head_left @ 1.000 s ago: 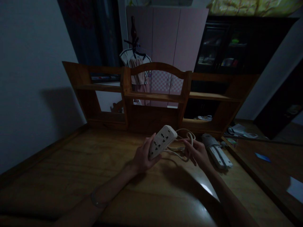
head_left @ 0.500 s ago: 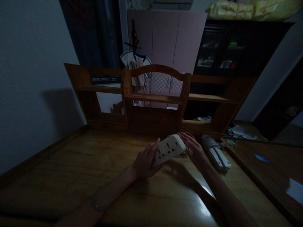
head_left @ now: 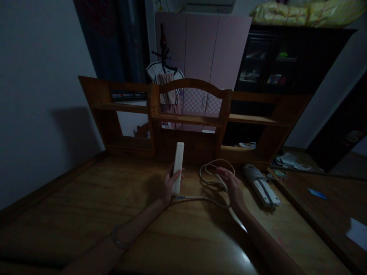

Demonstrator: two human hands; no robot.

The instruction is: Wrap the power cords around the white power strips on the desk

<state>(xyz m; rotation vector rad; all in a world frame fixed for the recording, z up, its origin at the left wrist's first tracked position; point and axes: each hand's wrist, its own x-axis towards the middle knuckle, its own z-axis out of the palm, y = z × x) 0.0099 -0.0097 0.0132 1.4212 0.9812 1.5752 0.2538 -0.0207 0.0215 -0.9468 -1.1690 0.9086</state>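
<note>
My left hand (head_left: pixel 166 188) is wrapped around a white power strip (head_left: pixel 179 162), thumb on its near side. The strip stands up on end, its narrow side toward me, so the sockets are out of sight. From its lower end a pale cord (head_left: pixel 205 198) runs right and loops on the wooden desk (head_left: pixel 120 214). My right hand (head_left: pixel 234 188) is over the right side of these loops, fingers stretched out and apart from the strip. Whether it touches the cord is hard to tell. To its right lies a second power strip (head_left: pixel 266 191) with its cord wound around one end.
A wooden shelf unit (head_left: pixel 189 120) lines the back of the desk. A wall (head_left: pixel 43 114) bounds the left side. On a lower brown surface (head_left: pixel 329 214) at the right lie a blue card (head_left: pixel 317 193) and a white paper (head_left: pixel 358 231).
The power strip has swung from tilted, sockets facing me, to upright and edge-on, farther left in my left hand. My right hand has let go of it. The cord loops now show.
</note>
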